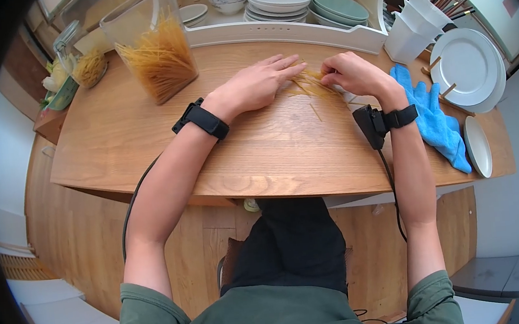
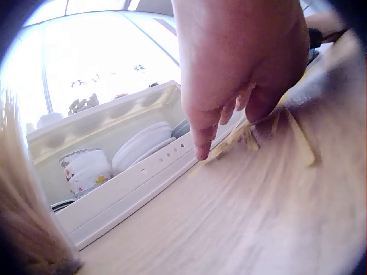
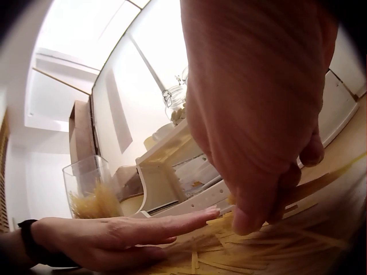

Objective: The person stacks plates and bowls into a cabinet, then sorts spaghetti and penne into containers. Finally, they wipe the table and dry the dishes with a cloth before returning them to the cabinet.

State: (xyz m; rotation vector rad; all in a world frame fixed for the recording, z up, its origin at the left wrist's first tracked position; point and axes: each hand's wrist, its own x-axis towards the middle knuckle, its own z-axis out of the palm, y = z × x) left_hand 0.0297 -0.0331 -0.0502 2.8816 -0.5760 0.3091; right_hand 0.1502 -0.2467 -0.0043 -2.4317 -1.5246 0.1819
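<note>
Loose strips of dry pasta lie in a small heap on the wooden table, between the two hands in the head view. My left hand reaches in from the left, palm down with fingers extended, its fingertips at the heap's edge. On the other side my right hand has its fingers curled, pinching some of the pasta. The right wrist view shows flat yellow strips spread below both hands, with a few sticking out past the right fingers. The right palm's inner side is hidden.
A clear container of long pasta stands at the back left, near a glass jar. Behind the hands, a white rack holds bowls and plates. To the right are a blue glove, white plastic holders and upright plates.
</note>
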